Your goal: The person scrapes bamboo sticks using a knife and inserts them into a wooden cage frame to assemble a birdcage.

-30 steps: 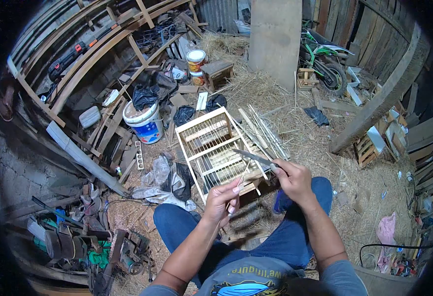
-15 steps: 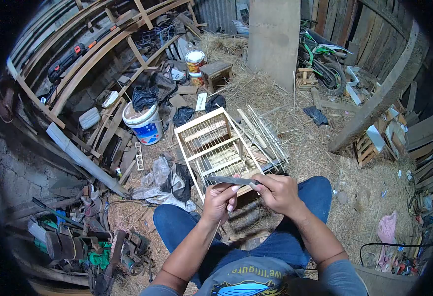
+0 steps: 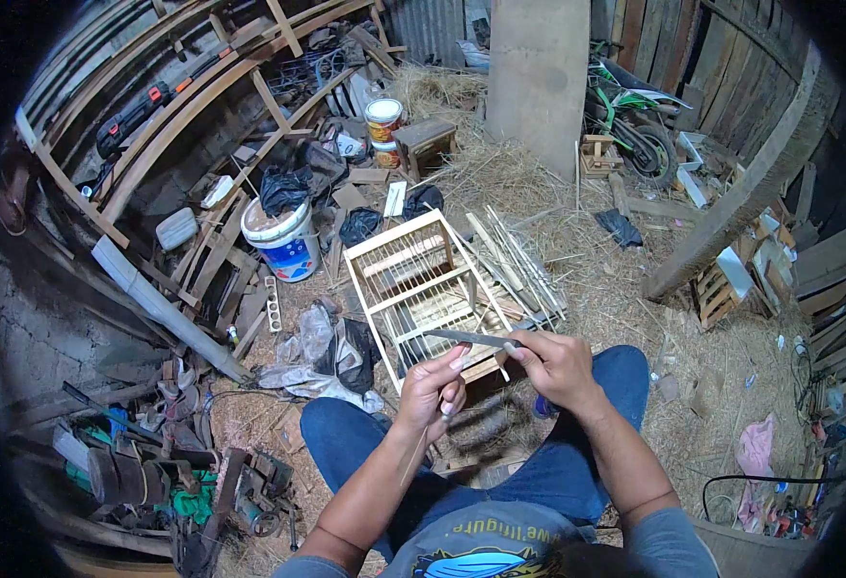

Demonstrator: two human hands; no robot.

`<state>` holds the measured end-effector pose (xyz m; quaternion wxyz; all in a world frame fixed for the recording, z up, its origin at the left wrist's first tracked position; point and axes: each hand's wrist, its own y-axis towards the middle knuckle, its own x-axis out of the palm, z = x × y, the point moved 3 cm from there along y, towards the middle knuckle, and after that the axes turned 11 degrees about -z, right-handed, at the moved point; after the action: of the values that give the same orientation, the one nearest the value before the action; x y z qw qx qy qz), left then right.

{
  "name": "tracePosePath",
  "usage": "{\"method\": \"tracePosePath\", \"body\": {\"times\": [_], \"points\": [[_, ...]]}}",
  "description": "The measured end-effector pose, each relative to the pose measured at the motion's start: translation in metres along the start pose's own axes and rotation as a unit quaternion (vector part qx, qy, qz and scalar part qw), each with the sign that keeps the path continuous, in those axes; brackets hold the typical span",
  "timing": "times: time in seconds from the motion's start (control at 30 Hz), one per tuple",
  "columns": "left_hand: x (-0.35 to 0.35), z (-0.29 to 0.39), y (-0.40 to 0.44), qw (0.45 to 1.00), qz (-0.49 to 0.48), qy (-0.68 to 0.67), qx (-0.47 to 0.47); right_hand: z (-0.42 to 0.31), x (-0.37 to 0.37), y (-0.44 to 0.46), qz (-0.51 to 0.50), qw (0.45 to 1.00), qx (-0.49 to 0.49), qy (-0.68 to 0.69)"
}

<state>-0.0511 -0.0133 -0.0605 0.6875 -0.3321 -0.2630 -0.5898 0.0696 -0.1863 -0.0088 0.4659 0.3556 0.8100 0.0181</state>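
Observation:
My right hand is closed round a knife, whose dark blade points left over the near end of a wooden slatted cage. Close by on the left, my left hand is pinched shut just below the blade. A thin pale wooden strip shows below its palm, running down along the wrist; its upper part is hidden by the fingers. Thin upright bars fill the cage's light frame, which lies tilted in front of my knees.
Loose wooden strips lie right of the cage. A white bucket and crumpled plastic bags are to the left. A slanting wooden post stands at right, a motorbike behind it. Straw covers the floor.
The knife has shifted right and slightly up with my right hand, its blade now farther from the left fingers. My left hand stays nearly in place, its wrist slightly turned.

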Motion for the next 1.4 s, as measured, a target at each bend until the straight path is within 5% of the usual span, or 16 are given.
{"method": "tracePosePath", "body": {"times": [0.27,0.5,0.77,0.93,1.4], "points": [[-0.001,-0.001,-0.009,1.0,-0.004,0.023,-0.015,0.023,-0.012,-0.002,0.025,0.996,0.086,-0.021],[0.004,0.0,-0.003,0.994,-0.01,0.103,-0.027,-0.014,0.005,-0.003,-0.032,0.999,-0.025,0.031],[0.003,-0.001,-0.001,0.999,-0.036,0.011,0.014,0.006,0.007,0.0,-0.016,1.0,0.006,-0.004],[0.004,0.001,-0.007,0.995,0.008,0.095,-0.006,0.009,-0.013,0.001,-0.015,0.998,0.055,-0.01],[0.002,-0.001,-0.005,0.997,-0.006,0.079,-0.007,-0.004,0.001,-0.003,-0.039,0.999,-0.005,0.01]]}}
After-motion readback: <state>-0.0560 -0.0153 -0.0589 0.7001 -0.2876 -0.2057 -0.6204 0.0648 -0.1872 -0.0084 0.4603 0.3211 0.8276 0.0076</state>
